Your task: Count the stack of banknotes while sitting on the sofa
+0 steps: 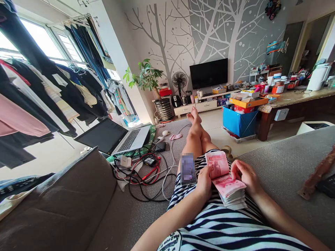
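Note:
A thick stack of pink banknotes (pixel 231 190) rests on my lap over the striped clothing, its near edges fanned out unevenly. My left hand (pixel 205 180) is closed round the left side of the stack, with the thumb on top near the fold. Several notes (pixel 217 164) are turned up and away from the rest, showing their printed face. My right hand (pixel 244 174) is pinched at the right edge of the notes, fingertips touching the top one. A smartphone (pixel 188 170) lies on my thigh to the left of the hands, its screen lit and partly blurred.
An open laptop (pixel 131 139) sits on the sofa (pixel 154 212) at the left, beside tangled cables (pixel 146 177) and chargers. Ahead are a television (pixel 209 74), a fan (pixel 179 83) and a potted plant (pixel 146 78). A cluttered table (pixel 295 97) and a blue box (pixel 239 122) stand right.

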### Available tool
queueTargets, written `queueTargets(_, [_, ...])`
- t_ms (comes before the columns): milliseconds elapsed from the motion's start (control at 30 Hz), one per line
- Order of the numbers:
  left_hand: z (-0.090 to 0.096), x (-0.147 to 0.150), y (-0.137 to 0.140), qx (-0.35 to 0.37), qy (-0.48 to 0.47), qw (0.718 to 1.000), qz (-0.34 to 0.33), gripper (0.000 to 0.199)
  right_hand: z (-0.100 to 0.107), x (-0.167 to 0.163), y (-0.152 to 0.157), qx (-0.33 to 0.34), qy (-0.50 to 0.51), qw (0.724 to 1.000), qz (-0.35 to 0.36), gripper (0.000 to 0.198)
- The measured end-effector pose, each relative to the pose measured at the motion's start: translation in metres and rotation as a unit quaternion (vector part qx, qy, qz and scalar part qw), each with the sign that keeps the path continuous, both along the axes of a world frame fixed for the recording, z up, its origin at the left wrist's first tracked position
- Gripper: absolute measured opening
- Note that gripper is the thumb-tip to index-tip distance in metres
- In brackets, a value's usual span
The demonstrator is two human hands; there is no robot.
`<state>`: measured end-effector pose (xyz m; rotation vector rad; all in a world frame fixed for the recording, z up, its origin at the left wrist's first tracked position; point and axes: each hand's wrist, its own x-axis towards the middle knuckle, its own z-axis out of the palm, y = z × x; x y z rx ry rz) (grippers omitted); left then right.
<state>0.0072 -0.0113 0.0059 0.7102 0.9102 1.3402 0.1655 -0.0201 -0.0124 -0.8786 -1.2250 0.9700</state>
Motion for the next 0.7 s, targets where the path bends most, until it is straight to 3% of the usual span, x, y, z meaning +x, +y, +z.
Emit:
queueTargets(233, [0.003, 0.000, -0.002, 0.008, -0.043, 0.998, -0.047, 0.024, -0.005, 0.000, 0.014, -0.033, 0.005, 0.998, -0.055, 0.062])
queueTargets(433, [0.007, 0.000, -0.005, 0.014, -0.048, 0.996, -0.079, 0.027, -0.012, 0.000, 0.019, -0.037, -0.004, 0.998, -0.052, 0.060])
queueTargets(700, [-0.003, 0.000, 0.002, 0.011, -0.031, 0.999, -0.015, 0.031, -0.014, 0.002, 0.014, -0.025, -0.015, 0.997, -0.065, 0.056])
